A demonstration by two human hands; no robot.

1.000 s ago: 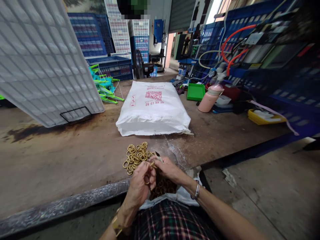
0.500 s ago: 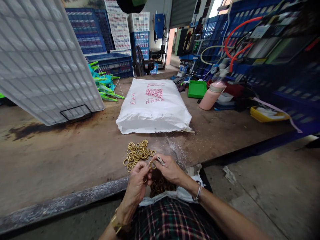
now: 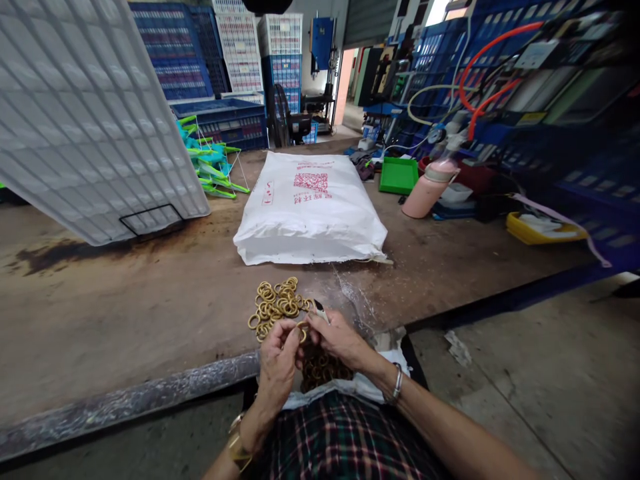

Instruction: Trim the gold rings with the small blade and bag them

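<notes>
My left hand [image 3: 279, 353] is closed, its thumb and fingers pinching a brass-coloured ring [image 3: 303, 333]. Close against it, my right hand [image 3: 337, 337] is closed around a small, flat, blade-like tool [image 3: 321, 312] with a dark tip; its exact kind is unclear. The right fingertips meet the ring's edge. Just beyond both hands, a loose pile of similar rings [image 3: 273, 305] lies on the table. Below my hands, many darker rings [image 3: 323, 370] sit in a white sack [image 3: 357, 388] at my lap, partly hidden by my hands.
A full white bag [image 3: 310, 207] with red print lies flat on the table [image 3: 200, 300]. A white crate [image 3: 100, 120] stands tilted at left. Toward the right are a green tray [image 3: 399, 175], a pink bottle [image 3: 425, 192] and a yellow dish [image 3: 543, 230].
The tool in my right hand has turned, its dark tip now pointing up and away. The ring stays between my hands. The view has shifted slightly.
</notes>
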